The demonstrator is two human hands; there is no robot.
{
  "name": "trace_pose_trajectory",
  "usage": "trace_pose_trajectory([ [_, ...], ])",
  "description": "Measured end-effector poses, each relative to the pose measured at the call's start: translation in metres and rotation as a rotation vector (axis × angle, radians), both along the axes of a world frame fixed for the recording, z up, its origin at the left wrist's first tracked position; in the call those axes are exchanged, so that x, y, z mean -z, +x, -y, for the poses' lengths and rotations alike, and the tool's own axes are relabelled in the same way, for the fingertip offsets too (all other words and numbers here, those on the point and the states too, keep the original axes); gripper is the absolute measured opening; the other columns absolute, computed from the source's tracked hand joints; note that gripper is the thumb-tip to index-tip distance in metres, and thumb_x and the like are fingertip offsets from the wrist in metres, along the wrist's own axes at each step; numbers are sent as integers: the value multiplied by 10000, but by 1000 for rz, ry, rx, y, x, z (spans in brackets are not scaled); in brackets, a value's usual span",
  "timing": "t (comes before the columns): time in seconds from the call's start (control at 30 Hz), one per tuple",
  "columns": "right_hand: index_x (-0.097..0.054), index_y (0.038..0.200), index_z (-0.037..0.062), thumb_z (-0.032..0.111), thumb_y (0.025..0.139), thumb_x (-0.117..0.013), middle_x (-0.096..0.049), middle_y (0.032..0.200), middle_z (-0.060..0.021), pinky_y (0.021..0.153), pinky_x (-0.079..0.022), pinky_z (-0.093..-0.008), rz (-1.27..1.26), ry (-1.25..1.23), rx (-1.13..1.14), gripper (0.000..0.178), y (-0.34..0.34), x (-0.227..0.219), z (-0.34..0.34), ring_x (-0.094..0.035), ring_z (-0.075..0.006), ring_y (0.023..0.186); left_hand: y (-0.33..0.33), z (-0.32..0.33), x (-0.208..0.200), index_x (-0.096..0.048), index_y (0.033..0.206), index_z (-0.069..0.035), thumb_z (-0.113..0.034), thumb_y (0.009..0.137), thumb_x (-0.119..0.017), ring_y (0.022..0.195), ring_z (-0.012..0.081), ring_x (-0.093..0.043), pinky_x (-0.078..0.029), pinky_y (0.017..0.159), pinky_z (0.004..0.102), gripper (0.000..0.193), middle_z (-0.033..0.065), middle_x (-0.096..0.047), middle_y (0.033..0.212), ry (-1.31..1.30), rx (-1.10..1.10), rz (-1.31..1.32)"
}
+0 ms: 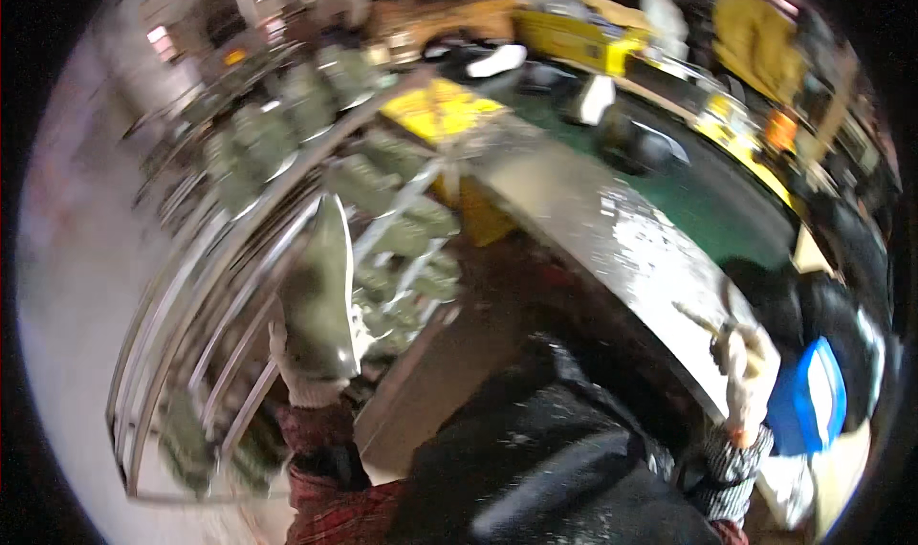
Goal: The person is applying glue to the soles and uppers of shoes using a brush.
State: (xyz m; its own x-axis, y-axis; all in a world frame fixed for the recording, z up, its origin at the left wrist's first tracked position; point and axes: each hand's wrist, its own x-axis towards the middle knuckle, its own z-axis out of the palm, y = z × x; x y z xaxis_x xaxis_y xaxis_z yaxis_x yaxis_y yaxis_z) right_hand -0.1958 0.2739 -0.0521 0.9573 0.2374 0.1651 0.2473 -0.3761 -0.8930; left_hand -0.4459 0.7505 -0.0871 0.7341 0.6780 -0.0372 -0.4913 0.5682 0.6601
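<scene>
My left hand (277, 342), in a pale glove, grips an olive-green shoe (320, 292) with a light edge along its sole. The shoe is held up in front of a metal rack and hides most of the fingers. My right hand (753, 365), also in a pale glove, is over the near right end of a shiny metal worktop (583, 206). Its fingers are curled, and a short thin piece (700, 317) juts out on the left side of them. Motion blur keeps me from telling what that piece is.
The tubular rack (206, 330) on the left carries several olive shoes (258, 143). Yellow material (435, 110) lies at the worktop's far end. Beyond it runs a green belt (712, 201) with dark shoes (645, 148). A blue container (811, 402) stands beside my right hand.
</scene>
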Motion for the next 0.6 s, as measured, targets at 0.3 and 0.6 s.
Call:
trace_pose_trajectory([
  [0.3, -686, 1055, 28, 268, 971, -590, -615, 824, 19, 640, -417, -224, 531, -112, 958, 272, -22, -42, 187, -519, -51, 738, 191, 103, -37, -102, 1519, 0, -586, 805, -697, 1314, 436, -371, -402, 1043, 576, 1100, 303, -213, 1502, 35, 1076, 403],
  [0.6, -695, 887, 35, 274, 912, -666, -615, 683, -5, 579, -437, -252, 236, -171, 905, 242, -20, -15, 218, -538, -85, 626, 256, 210, 54, -265, 1437, 77, -580, 754, -660, 1078, 363, -515, -434, 965, 549, 1026, 284, -461, 1244, -114, 1357, 145],
])
